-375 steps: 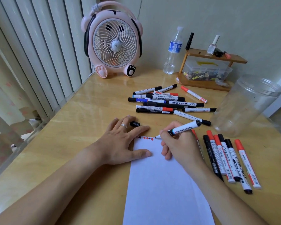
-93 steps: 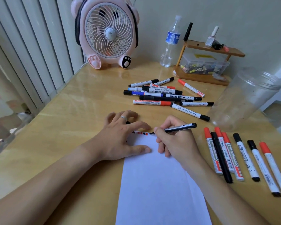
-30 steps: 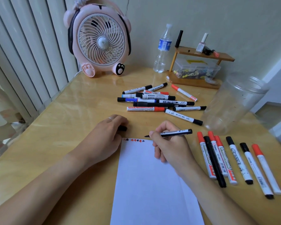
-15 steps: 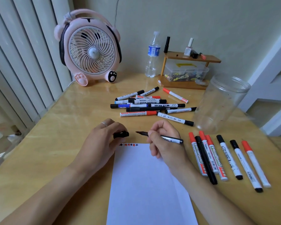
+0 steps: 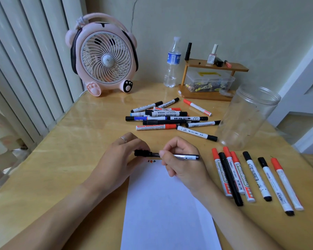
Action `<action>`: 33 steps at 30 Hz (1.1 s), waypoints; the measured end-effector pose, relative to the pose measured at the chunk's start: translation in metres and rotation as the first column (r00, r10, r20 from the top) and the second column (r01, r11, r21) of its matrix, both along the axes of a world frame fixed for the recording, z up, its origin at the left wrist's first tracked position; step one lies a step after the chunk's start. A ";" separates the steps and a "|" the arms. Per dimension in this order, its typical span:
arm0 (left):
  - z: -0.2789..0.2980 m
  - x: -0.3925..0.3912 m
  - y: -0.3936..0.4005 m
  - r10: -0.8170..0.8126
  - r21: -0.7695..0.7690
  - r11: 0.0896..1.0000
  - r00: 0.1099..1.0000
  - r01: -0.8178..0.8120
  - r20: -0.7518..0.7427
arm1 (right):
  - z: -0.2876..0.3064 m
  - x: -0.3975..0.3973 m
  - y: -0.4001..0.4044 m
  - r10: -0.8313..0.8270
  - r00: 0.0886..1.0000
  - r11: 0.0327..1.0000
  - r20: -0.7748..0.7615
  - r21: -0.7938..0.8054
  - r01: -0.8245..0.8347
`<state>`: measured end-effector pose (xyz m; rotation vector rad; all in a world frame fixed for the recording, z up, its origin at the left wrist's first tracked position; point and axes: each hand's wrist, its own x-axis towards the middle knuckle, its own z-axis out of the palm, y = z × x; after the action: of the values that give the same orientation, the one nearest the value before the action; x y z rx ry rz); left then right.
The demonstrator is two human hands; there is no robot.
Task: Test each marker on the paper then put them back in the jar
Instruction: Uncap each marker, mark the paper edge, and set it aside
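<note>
White paper (image 5: 166, 204) lay nearest the viewer on the wooden table (image 5: 61, 159), its far edge carrying a short row of small red and black test marks (image 5: 152, 161).

Just above that edge both hands met. Right hand (image 5: 182, 163) gripped a slim black marker (image 5: 184, 156) between curled fingers and thumb, barrel lying roughly level, pointing left. Left hand (image 5: 119, 159), a ring on one finger, pinched the black cap (image 5: 142, 153) in its fingertips. Cap sat at the marker's tip end; whether fully seated, could not tell.

Right of the paper: seven capped markers (image 5: 249, 177) lay side by side on the table, red and black caps, fanned slightly.

Beyond them, the clear plastic jar (image 5: 246, 116) stood upright and open-topped, with no markers inside.

Centre of table, past the hands: loose pile of markers (image 5: 168, 116), black, red and blue caps, some crossing each other.

Far edge, against the wall: pink animal-shaped desk fan (image 5: 103, 58) at left, water bottle (image 5: 172, 65) beside it, small wooden shelf (image 5: 215, 65) holding a clear box and small bottles at right.
</note>
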<state>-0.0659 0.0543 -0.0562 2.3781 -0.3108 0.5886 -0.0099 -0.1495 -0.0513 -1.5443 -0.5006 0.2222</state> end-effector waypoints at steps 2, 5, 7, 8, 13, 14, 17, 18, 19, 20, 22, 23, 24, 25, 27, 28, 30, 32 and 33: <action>0.000 0.000 -0.002 -0.050 0.009 0.999 0.999 0.050 0.008 | 0.002 -0.002 0.001 0.052 0.999 0.998 0.004 -0.045 -0.052; -0.002 0.002 0.000 -0.043 0.007 0.999 0.999 0.042 0.010 | 0.009 -0.006 0.000 0.080 0.993 0.996 -0.092 -0.034 -0.083; -0.004 0.003 0.005 -0.022 -0.003 1.000 1.000 0.022 0.006 | 0.010 -0.004 -0.003 0.093 0.979 0.996 -0.181 0.025 -0.090; -0.005 0.003 0.006 -0.015 0.001 1.000 1.000 0.015 0.007 | 0.009 -0.003 -0.004 0.099 0.971 0.995 -0.218 0.051 -0.090; -0.007 0.006 0.007 -0.011 0.041 0.999 1.000 0.011 -0.012 | 0.005 0.002 -0.008 0.015 0.986 0.999 -0.166 -0.033 -0.021; -0.008 0.006 0.008 -0.013 0.042 0.999 1.000 0.014 -0.021 | 0.004 0.002 -0.010 -0.007 0.993 0.996 -0.115 -0.084 -0.003; -0.010 0.006 0.008 -0.033 0.045 0.998 0.998 0.036 -0.056 | 0.004 0.000 -0.012 -0.031 0.975 0.939 0.220 -0.327 0.103; -0.011 0.006 0.007 -0.044 0.038 0.998 0.997 0.046 -0.062 | 0.004 -0.002 -0.012 -0.007 0.957 0.927 0.291 -0.356 0.115; -0.011 0.006 0.006 -0.053 0.031 0.998 0.997 0.055 -0.060 | 0.004 -0.004 -0.011 0.014 0.947 0.926 0.321 -0.362 0.109; -0.011 0.006 0.005 -0.058 0.029 0.998 0.997 0.060 -0.052 | 0.004 -0.006 -0.010 0.027 0.942 0.924 0.336 -0.368 0.105; -0.009 0.006 0.005 -0.066 0.041 0.997 0.997 0.067 -0.030 | 0.004 -0.007 -0.009 0.034 0.937 0.920 0.349 -0.378 0.107; -0.008 0.005 0.005 -0.072 0.051 0.996 0.997 0.073 -0.020 | 0.004 -0.007 -0.009 0.029 0.934 0.920 0.356 -0.375 0.115; -0.008 0.005 0.005 -0.078 0.057 0.995 0.997 0.079 -0.013 | 0.003 -0.006 -0.010 0.026 0.935 0.922 0.355 -0.371 0.115; -0.008 0.004 0.004 -0.083 0.061 0.995 0.997 0.083 -0.010 | 0.003 -0.006 -0.010 0.026 0.940 0.926 0.341 -0.362 0.106; -0.009 0.004 0.003 -0.082 0.057 0.995 0.997 0.082 -0.009 | 0.002 -0.006 -0.011 0.034 0.948 0.938 0.315 -0.337 0.079; -0.009 0.004 0.002 -0.079 0.051 0.996 0.997 0.080 -0.008 | 0.002 -0.006 -0.011 0.036 0.947 0.941 0.319 -0.330 0.076; -0.011 0.004 0.001 -0.079 0.043 0.996 0.997 0.080 -0.006 | 0.002 -0.006 -0.011 0.044 0.940 0.936 0.339 -0.342 0.079; -0.011 0.003 -0.001 -0.091 0.038 0.995 0.996 0.091 -0.003 | 0.001 -0.006 -0.011 0.054 0.931 0.921 0.361 -0.378 0.094; -0.011 0.002 -0.003 -0.098 0.038 0.995 0.995 0.098 0.002 | 0.000 -0.006 -0.012 0.054 0.927 0.912 0.370 -0.396 0.105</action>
<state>-0.0638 0.0512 -0.0668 2.3824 -0.4408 0.5462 -0.0162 -0.1612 -0.0513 -2.0221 -0.7699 0.0048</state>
